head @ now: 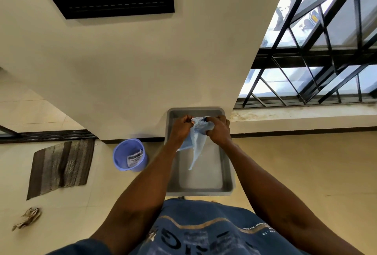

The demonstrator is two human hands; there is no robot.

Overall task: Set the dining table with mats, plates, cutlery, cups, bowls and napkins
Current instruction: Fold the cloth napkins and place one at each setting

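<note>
Head view: grey tray (228,175) on tiled floor (295,173) beside cream wall (132,71).

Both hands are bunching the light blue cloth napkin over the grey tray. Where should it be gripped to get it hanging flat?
Probably by the top edge of the light blue cloth napkin, pinched from above at two separated corners. The left hand and right hand hold it bunched close together, so it droops in a narrow point over the grey plastic tray. Moving the pinches apart along that edge should open it.

Light-blue napkin (195,139) hanging above tray (199,190)
</note>
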